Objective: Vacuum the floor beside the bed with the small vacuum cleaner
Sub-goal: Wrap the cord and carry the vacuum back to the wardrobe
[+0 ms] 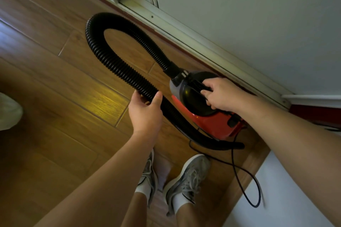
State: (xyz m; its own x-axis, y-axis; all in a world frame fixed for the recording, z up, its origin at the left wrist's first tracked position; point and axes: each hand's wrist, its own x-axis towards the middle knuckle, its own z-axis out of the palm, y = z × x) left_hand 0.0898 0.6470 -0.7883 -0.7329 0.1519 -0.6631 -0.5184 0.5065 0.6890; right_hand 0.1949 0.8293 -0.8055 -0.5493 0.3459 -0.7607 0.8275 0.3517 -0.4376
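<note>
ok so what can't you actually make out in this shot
All in the head view:
- Handle of the vacuum cleaner: covered by the right grip, so any switch there is hidden.
- Far end of the power cord: no plug in view, and the loop is blurred.
- The white object: cut off by the left frame edge, unidentifiable.
- Tip of the hose: dark and too small to tell any nozzle.

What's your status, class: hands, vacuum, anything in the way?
Left hand grips black corrugated hose. Right hand grips red vacuum cleaner by its handle. Power cord loops beside right shoe.
</note>
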